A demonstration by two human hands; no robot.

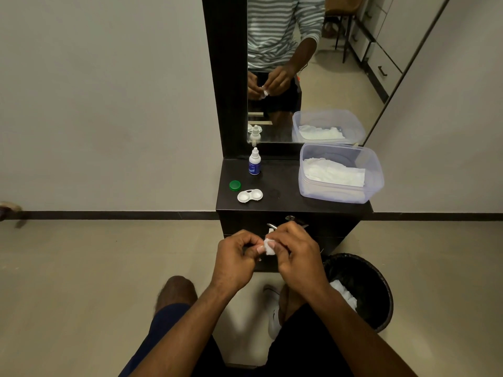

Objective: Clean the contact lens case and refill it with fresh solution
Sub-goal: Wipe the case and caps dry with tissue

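Contact lens case (250, 195): open, both wells bare, near the worktop (285, 205) front edge, left side. Green cap (235, 185): off, just beside it. Solution bottle (254, 161): upright toward the back edge, apparently uncapped. Left hand (235, 258) and right hand (294, 253): fingers curled, pinching a small tissue wad (269, 245); what it wipes is hidden. Judged: cleaning under way; refilling and capping remain.

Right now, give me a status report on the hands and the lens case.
Both hands, left and right, grip a small white tissue wad. White twin-well contact lens case open on the black counter, green round cap beside it. Nothing blocking.
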